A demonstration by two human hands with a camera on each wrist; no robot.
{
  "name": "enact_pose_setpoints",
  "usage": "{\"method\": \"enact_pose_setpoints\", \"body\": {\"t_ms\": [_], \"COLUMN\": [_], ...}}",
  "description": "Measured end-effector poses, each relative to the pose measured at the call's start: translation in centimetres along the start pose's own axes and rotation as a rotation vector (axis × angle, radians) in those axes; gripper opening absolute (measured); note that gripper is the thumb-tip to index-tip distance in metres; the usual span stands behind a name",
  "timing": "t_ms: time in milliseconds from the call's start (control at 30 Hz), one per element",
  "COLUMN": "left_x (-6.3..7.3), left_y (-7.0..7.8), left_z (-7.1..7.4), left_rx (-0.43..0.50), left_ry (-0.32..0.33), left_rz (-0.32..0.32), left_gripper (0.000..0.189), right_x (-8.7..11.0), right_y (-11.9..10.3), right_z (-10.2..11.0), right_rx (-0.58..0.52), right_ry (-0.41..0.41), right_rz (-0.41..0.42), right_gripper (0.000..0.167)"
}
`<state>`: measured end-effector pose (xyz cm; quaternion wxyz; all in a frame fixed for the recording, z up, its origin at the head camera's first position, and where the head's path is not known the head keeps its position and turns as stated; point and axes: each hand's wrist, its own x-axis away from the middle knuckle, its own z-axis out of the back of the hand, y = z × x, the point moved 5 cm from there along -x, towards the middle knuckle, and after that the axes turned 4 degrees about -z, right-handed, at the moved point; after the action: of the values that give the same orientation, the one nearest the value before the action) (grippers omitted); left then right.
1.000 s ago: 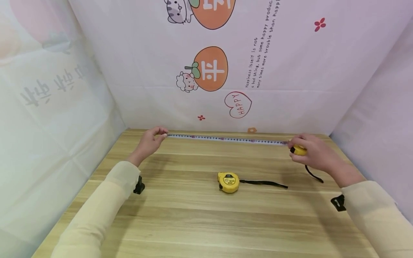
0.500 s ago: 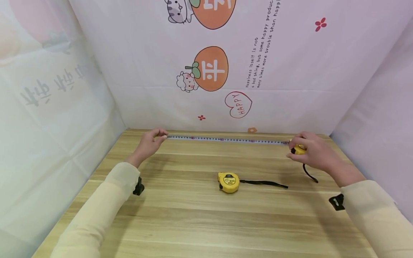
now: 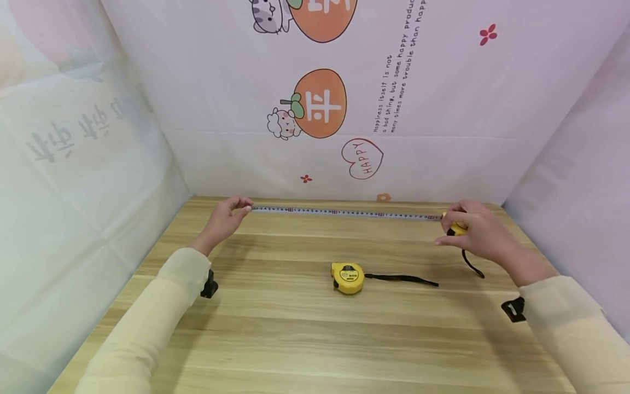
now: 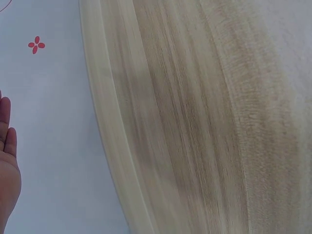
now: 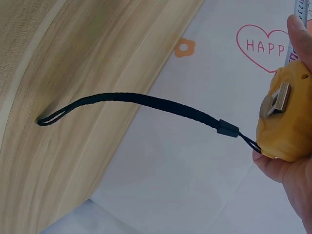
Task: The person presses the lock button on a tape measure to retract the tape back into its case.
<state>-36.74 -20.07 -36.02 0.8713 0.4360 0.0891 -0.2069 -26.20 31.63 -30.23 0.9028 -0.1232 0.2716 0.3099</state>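
Note:
A white measuring tape blade [image 3: 339,212] stretches between both hands along the back of the table in the head view. My left hand [image 3: 222,221] pinches its free end between thumb and finger. At the right, my right hand [image 3: 479,230] grips the yellow tape measure [image 5: 287,117] case, its thumb held away below it in the head view. A metal clip and a black wrist strap [image 5: 161,103] show on the case in the right wrist view. In the left wrist view only part of the left hand [image 4: 7,161] appears, without the tape.
A second yellow tape measure [image 3: 348,278] lies on the wooden table [image 3: 315,339], its black strap [image 3: 403,279] reaching right. Printed white cloth [image 3: 221,98] hangs behind the table and at both sides.
The right thumb has moved away from the case, down and left. A little more blade shows beside the right hand. The second tape measure stays in its place on the table.

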Motion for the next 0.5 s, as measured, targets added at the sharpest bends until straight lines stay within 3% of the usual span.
{"method": "enact_pose_setpoints", "body": {"t_ms": [300,400,500], "left_x": [0.0,0.0,-0.04], "left_y": [-0.15,-0.13,-0.06], "left_z": [0.14,0.15,0.13], "left_rx": [-0.002,-0.009,-0.013], "left_ry": [0.001,-0.003,-0.007], "left_rz": [-0.017,-0.017,-0.017], "left_gripper": [0.025,0.024,0.026], "right_x": [-0.16,-0.21,-0.23], "right_y": [-0.09,0.06,0.65], "right_z": [0.01,-0.1,-0.27], "right_rx": [0.002,-0.006,-0.042], "right_ry": [-0.009,-0.056,-0.151], "right_rz": [0.009,-0.059,-0.202], "right_gripper": [0.037,0.042,0.047]}}
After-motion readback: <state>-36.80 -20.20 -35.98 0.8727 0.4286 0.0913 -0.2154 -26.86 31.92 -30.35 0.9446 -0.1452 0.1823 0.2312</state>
